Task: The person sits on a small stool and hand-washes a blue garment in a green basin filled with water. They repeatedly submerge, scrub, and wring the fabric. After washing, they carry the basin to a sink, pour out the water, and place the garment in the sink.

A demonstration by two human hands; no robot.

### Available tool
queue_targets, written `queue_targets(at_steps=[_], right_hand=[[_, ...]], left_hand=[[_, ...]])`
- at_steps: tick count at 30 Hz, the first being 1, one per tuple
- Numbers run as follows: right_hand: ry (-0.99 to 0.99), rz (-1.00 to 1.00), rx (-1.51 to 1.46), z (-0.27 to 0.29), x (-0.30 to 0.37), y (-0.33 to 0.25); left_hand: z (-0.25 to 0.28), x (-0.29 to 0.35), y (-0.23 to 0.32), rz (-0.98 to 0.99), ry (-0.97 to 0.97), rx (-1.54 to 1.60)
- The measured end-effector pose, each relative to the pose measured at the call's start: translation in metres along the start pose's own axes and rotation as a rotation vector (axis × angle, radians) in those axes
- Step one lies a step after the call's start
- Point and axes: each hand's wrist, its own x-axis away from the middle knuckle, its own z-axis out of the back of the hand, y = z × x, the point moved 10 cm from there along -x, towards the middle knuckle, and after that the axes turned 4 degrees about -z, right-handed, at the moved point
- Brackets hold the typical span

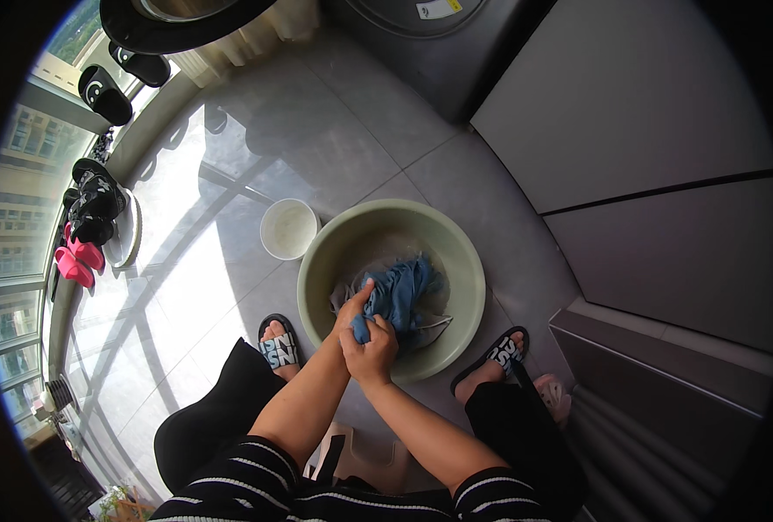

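A round pale-green basin (478, 300) stands on the floor between my feet, with cloudy water and wet laundry in it. A crumpled blue garment (399, 291) lies bunched in its middle, over some greyish cloth (343, 300). My left hand (350, 311) is at the garment's near left side, thumb up along it, its other fingers mostly hidden by the cloth. Close against it, my right hand (373, 352) is closed on a fold of the same blue fabric, which pokes out between the two hands. A thin pale cord (443, 322) trails from the laundry toward the right.
A white bowl (289, 229) stands against the basin's far left side. Slippers and shoes (95, 204) line the window ledge. Grey cabinets (639, 104) rise on the right, a dark appliance (421, 52) at the back. A beige stool (364, 457) is beneath me.
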Motion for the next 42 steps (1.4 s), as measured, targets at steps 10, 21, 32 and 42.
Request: queue_targets(at_steps=[10, 21, 32, 42], right_hand=[[0.061, -0.007, 0.005, -0.003, -0.011, 0.007], [0.207, 0.046, 0.071, 0.032, -0.135, 0.077], [-0.295, -0.1, 0.67, -0.068, -0.15, 0.124], [-0.18, 0.151, -0.131, -0.017, -0.059, 0.045]], left_hand=[[-0.019, -0.002, -0.036, 0.065, -0.201, 0.577], [0.041, -0.038, 0.107, 0.025, 0.513, -0.433], [0.014, -0.104, 0.016, 0.001, 0.434, -1.074], [-0.001, -0.051, 0.023, 0.19, 0.168, 0.671]])
